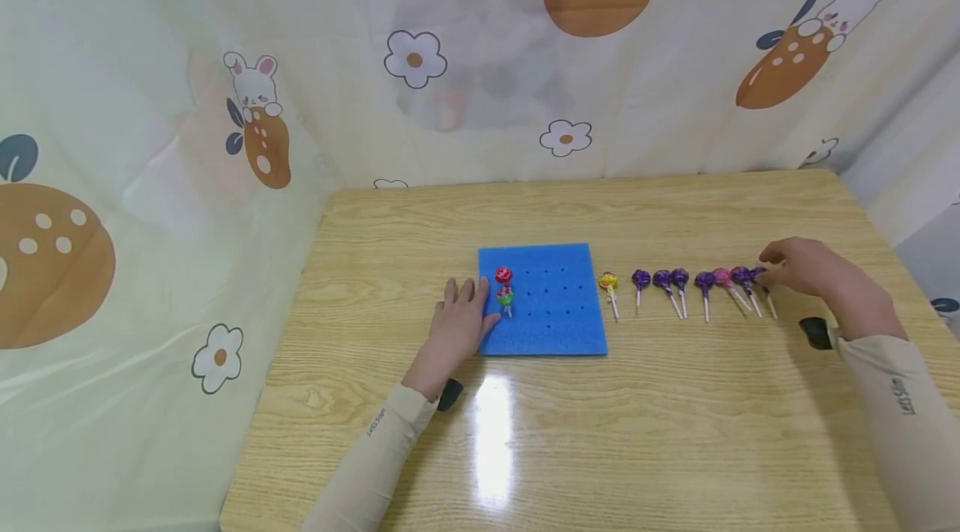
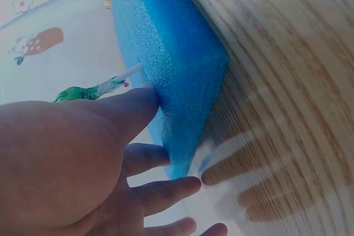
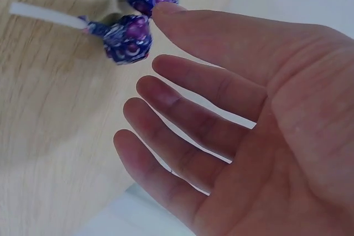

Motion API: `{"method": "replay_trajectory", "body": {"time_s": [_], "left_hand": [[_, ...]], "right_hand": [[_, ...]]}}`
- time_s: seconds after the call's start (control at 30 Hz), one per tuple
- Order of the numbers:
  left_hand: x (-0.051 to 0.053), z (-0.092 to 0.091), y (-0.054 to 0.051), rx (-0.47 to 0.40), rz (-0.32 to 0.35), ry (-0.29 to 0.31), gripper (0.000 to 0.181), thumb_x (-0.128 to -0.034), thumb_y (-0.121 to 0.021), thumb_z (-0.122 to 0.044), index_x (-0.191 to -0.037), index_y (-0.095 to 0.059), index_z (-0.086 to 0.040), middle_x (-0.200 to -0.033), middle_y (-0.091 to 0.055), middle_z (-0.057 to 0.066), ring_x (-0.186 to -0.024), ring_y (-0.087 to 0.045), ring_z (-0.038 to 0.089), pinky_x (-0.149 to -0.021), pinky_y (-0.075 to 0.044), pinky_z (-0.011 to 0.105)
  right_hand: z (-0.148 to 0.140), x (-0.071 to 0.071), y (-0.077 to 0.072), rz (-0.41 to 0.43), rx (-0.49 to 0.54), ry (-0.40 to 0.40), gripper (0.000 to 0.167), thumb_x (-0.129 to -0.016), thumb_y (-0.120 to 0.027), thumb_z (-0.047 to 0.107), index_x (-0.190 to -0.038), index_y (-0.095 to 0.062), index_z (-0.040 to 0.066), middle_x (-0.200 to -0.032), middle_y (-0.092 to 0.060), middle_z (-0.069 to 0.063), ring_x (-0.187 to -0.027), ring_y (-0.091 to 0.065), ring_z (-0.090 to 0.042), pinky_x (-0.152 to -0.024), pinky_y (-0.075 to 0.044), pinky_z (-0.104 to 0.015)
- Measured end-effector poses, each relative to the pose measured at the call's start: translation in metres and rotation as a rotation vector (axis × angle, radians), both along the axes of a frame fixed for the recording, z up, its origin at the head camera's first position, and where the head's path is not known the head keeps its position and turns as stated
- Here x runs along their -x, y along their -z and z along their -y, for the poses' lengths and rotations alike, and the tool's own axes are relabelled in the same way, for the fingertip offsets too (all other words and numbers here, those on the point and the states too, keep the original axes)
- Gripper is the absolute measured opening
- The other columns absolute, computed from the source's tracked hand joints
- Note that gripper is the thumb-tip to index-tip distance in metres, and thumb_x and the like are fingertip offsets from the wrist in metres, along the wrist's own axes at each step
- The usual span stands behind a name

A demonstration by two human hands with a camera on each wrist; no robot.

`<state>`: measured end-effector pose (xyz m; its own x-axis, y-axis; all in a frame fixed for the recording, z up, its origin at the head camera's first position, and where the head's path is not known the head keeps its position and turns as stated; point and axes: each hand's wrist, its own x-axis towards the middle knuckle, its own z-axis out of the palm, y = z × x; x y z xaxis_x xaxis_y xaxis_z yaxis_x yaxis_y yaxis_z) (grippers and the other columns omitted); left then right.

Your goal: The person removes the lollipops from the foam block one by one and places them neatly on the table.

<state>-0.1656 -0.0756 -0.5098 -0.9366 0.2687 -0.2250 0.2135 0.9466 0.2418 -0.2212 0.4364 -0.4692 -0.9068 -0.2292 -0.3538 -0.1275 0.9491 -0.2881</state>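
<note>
A blue foam block [image 1: 540, 340] with rows of small holes lies on the table. Upright in its left column stand a red lollipop [image 1: 504, 274] and a green lollipop [image 1: 505, 296]. My left hand [image 1: 457, 321] rests at the block's left edge, thumb on the top face beside the green lollipop's stick [image 2: 130, 72], other fingers spread along the side. To the right, my right hand [image 1: 806, 269] hovers at the end of a row of lollipops, fingers relaxed and apart. Its thumb tip is close to a purple lollipop [image 3: 128, 39]; nothing is between thumb and fingers.
Between block and right hand lie a yellow lollipop [image 1: 608, 281], several purple lollipops [image 1: 662, 279] and a pink lollipop [image 1: 722, 277], sticks toward me. The wooden table [image 1: 637, 432] meets a patterned curtain [image 1: 480, 115] at the back and left.
</note>
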Motion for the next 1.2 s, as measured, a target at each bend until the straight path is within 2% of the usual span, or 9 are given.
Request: {"method": "replay_trajectory", "body": {"time_s": [0.2, 0.33, 0.5, 0.73, 1.2], "left_hand": [[-0.001, 0.001, -0.001, -0.014, 0.000, -0.001, 0.065, -0.1056, -0.047, -0.043, -0.159, -0.030, -0.009, -0.161, -0.035, 0.019, -0.151, -0.022, 0.045, -0.115, -0.036, 0.060], [-0.001, 0.001, -0.001, -0.014, 0.003, -0.004, 0.065, -0.1056, -0.047, -0.043, -0.159, -0.029, -0.010, -0.161, -0.034, 0.019, -0.152, -0.021, 0.045, -0.115, -0.036, 0.060], [0.000, 0.001, 0.001, -0.012, 0.005, -0.007, 0.065, -0.1056, -0.047, -0.043, -0.159, -0.029, -0.010, -0.161, -0.034, 0.018, -0.152, -0.021, 0.044, -0.115, -0.036, 0.059], [0.000, 0.000, 0.000, -0.015, 0.006, -0.004, 0.065, -0.1056, -0.047, -0.043, -0.159, -0.029, -0.010, -0.161, -0.034, 0.019, -0.152, -0.021, 0.045, -0.115, -0.035, 0.060], [0.000, 0.001, 0.002, -0.016, 0.002, -0.002, 0.066, -0.1057, -0.046, -0.044, -0.159, -0.029, -0.010, -0.161, -0.034, 0.019, -0.152, -0.021, 0.045, -0.115, -0.035, 0.060]], "right_hand": [[0.008, 0.001, -0.002, -0.037, -0.015, -0.035, 0.047, -0.093, -0.066, 0.014, -0.119, -0.054, -0.023, -0.115, -0.056, -0.046, -0.106, -0.055, -0.062, -0.088, -0.048, -0.065], [0.016, 0.000, -0.006, -0.037, -0.022, -0.037, 0.047, -0.094, -0.063, 0.013, -0.122, -0.052, -0.023, -0.119, -0.055, -0.046, -0.107, -0.055, -0.061, -0.089, -0.048, -0.066], [0.029, 0.001, -0.013, -0.047, -0.007, -0.053, 0.047, -0.095, -0.064, 0.013, -0.125, -0.053, -0.022, -0.119, -0.057, -0.045, -0.108, -0.056, -0.060, -0.089, -0.048, -0.065], [0.051, 0.001, -0.019, -0.108, 0.028, -0.094, 0.044, -0.093, -0.067, 0.011, -0.122, -0.056, -0.021, -0.119, -0.061, -0.041, -0.106, -0.059, -0.057, -0.089, -0.049, -0.063], [0.111, -0.004, -0.018, -0.093, 0.097, -0.084, 0.046, -0.097, -0.065, 0.017, -0.130, -0.056, -0.014, -0.128, -0.053, -0.038, -0.113, -0.056, -0.052, -0.092, -0.048, -0.062]]}}
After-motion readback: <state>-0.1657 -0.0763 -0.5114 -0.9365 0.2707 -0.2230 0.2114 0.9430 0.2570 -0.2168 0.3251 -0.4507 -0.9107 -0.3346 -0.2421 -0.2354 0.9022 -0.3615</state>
